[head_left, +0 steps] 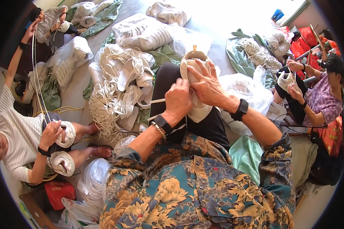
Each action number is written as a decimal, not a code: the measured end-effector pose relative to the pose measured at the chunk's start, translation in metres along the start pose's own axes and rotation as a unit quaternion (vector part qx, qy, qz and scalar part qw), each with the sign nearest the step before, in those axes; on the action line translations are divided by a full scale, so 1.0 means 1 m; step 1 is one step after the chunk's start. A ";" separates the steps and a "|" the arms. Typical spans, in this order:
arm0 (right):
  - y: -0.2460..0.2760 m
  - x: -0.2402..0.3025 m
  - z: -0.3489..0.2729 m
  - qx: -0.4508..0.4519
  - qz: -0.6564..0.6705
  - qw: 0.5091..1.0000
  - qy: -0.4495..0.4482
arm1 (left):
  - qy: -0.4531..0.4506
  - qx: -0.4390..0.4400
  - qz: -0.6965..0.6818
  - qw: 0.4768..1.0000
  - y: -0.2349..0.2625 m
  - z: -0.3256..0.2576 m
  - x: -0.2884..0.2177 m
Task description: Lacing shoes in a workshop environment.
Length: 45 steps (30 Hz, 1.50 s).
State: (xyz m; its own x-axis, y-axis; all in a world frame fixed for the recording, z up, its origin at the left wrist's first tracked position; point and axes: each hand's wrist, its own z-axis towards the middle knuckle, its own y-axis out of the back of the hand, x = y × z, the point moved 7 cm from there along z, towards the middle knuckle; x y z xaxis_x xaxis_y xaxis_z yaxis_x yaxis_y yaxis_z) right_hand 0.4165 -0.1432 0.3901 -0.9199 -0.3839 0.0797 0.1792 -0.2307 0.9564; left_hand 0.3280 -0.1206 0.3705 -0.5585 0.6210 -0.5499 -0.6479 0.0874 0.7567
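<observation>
On knee: both hands (193,93) gripping shoe (197,110)

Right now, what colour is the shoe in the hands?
White shoe, gripped by the left hand and right hand; head view.

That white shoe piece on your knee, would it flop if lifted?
The white shoe piece probably bends a little, since it curves over the knee under the left hand and right hand. It looks light. The white cord pile beside it seems limp.
</observation>
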 end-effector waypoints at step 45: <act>0.008 -0.046 -0.027 0.098 0.037 0.986 -0.132 | -0.284 0.372 -0.421 0.777 0.012 -0.055 -0.141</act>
State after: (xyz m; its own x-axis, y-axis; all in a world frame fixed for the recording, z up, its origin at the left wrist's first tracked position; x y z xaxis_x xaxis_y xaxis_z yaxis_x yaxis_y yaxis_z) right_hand 0.4695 -0.1514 0.3865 -0.9699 -0.1419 0.1978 0.2031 -0.0241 0.9789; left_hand 0.3703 -0.2498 0.4379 0.3565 0.3252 -0.8759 -0.0637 0.9437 0.3245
